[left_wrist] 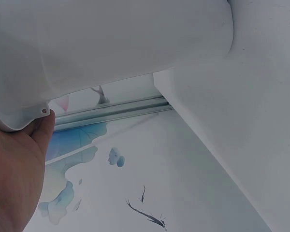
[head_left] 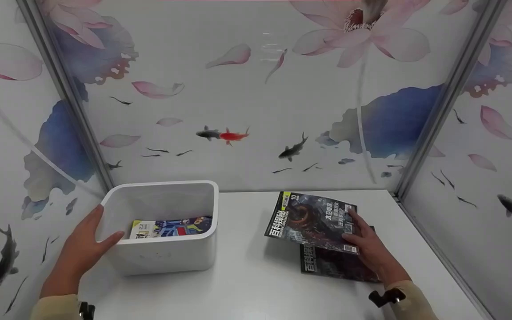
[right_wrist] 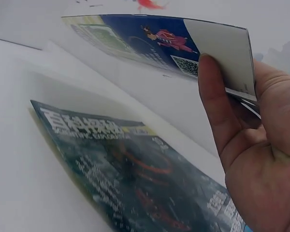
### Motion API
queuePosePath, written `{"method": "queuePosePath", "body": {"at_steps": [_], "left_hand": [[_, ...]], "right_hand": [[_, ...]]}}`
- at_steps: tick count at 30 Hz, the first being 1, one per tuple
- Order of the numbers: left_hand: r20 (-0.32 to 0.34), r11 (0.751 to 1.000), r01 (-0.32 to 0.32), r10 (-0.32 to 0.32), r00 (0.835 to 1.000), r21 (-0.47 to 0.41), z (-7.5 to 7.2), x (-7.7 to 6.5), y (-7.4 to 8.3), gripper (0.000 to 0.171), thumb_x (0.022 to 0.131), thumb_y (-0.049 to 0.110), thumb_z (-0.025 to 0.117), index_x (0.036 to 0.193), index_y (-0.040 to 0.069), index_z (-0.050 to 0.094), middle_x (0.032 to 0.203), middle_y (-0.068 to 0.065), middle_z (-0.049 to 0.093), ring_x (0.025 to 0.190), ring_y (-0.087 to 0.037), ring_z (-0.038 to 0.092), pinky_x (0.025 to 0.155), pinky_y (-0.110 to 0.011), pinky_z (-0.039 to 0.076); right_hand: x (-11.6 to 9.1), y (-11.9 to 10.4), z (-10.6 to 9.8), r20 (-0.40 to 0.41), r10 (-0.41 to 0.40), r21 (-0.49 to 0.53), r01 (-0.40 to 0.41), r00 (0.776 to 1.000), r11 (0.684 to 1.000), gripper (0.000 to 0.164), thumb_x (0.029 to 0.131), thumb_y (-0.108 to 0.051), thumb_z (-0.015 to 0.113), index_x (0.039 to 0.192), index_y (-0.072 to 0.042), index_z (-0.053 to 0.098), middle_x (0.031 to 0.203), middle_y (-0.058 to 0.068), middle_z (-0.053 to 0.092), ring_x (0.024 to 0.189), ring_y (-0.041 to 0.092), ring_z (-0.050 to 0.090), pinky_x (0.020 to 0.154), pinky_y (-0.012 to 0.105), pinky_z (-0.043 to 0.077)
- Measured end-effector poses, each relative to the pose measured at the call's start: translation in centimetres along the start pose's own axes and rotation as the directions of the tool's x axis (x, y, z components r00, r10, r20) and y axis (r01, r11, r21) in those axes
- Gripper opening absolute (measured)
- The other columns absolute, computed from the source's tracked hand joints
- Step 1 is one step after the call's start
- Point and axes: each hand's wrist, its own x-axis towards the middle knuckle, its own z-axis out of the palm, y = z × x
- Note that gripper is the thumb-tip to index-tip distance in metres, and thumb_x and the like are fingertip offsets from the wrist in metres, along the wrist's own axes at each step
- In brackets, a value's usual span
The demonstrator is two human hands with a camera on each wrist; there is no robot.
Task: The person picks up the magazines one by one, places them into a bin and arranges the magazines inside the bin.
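Note:
My left hand (head_left: pixel 80 251) grips the left rim of a white plastic bin (head_left: pixel 162 257), thumb over the front edge; the left wrist view catches its fingers at the rim. Inside the bin lies a colourful magazine or comic (head_left: pixel 171 228). At the right, my right hand (head_left: pixel 374 249) pinches the edge of a dark-covered magazine (head_left: pixel 311 222), held tilted above the table. Its blue and white back cover (right_wrist: pixel 150 43) faces the right wrist camera. Under it another magazine (head_left: pixel 327 263) with a similar dark cover lies on the table, partly hidden.
The white table (head_left: pixel 247 284) is enclosed by panels printed with lotus flowers and fish, with a back panel (head_left: pixel 247 98) behind. Metal posts (head_left: pixel 451 98) stand at the back corners. The bin is near the left panel.

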Motion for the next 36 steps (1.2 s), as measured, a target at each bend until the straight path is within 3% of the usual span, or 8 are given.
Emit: {"method": "queuePosePath", "body": {"at_steps": [16, 20, 23, 25, 31, 36], "left_hand": [[0.025, 1.0, 0.029, -0.029, 0.999, -0.003, 0.0, -0.1, 0.3, 0.117, 0.103, 0.07, 0.066, 0.177, 0.004, 0.005, 0.179, -0.036, 0.011, 0.158, -0.066, 0.018, 0.115, -0.09, 0.023], [0.027, 0.999, 0.036, -0.035, 0.999, -0.009, -0.1, -0.1, 0.5, 0.118, 0.102, 0.071, 0.067, 0.177, 0.004, 0.005, 0.179, -0.036, 0.011, 0.158, -0.067, 0.019, 0.115, -0.09, 0.023], [0.025, 0.999, 0.032, -0.032, 0.999, -0.012, 0.0, -0.1, 0.4, 0.117, 0.102, 0.07, 0.067, 0.177, 0.004, 0.005, 0.179, -0.035, 0.011, 0.159, -0.066, 0.019, 0.116, -0.09, 0.022], [0.021, 1.0, 0.025, -0.025, 0.999, -0.014, 0.0, -0.1, 0.2, 0.117, 0.102, 0.069, 0.067, 0.177, 0.004, 0.006, 0.179, -0.035, 0.012, 0.159, -0.066, 0.019, 0.117, -0.089, 0.022], [0.027, 0.999, 0.026, -0.026, 0.999, -0.02, 0.0, -0.1, 0.1, 0.117, 0.102, 0.07, 0.067, 0.177, 0.004, 0.006, 0.179, -0.035, 0.011, 0.159, -0.066, 0.018, 0.117, -0.089, 0.021], [0.029, 1.0, 0.024, -0.024, 0.999, -0.015, -0.1, -0.1, 0.3, 0.117, 0.103, 0.069, 0.067, 0.177, 0.004, 0.005, 0.179, -0.035, 0.011, 0.159, -0.066, 0.017, 0.118, -0.089, 0.021]], "right_hand": [[1.3, -3.5, 2.6, 0.051, -0.069, 0.045, 0.066, 0.996, 0.997, 0.091, 0.111, 0.0, 0.063, 0.18, -0.028, 0.01, 0.182, 0.009, 0.014, 0.134, 0.015, 0.061, 0.101, 0.031, 0.062], [1.7, -4.2, 3.1, 0.044, -0.079, -0.015, 0.079, 0.996, 0.997, 0.091, 0.111, -0.003, 0.065, 0.18, -0.026, 0.01, 0.184, 0.009, 0.011, 0.144, 0.016, 0.051, 0.104, 0.029, 0.059], [1.9, -4.8, 3.4, 0.04, -0.097, -0.074, 0.1, 0.994, 0.992, 0.091, 0.111, -0.005, 0.065, 0.18, -0.022, 0.01, 0.185, 0.01, 0.005, 0.155, 0.021, 0.036, 0.105, 0.024, 0.056], [2.0, -5.1, 3.7, 0.043, -0.109, -0.067, 0.112, 0.993, 0.992, 0.09, 0.111, -0.004, 0.065, 0.18, -0.022, 0.01, 0.185, 0.01, 0.004, 0.157, 0.022, 0.033, 0.104, 0.024, 0.056], [2.3, -5.7, 4.3, 0.057, -0.122, -0.046, 0.125, 0.991, 0.991, 0.089, 0.111, -0.003, 0.065, 0.18, -0.023, 0.013, 0.185, 0.007, 0.008, 0.145, 0.006, 0.048, 0.104, 0.025, 0.057], [2.7, -6.2, 4.8, 0.057, -0.12, -0.062, 0.123, 0.991, 0.99, 0.089, 0.11, -0.005, 0.066, 0.18, -0.025, 0.015, 0.185, 0.007, 0.01, 0.144, 0.008, 0.048, 0.104, 0.026, 0.057]]}}
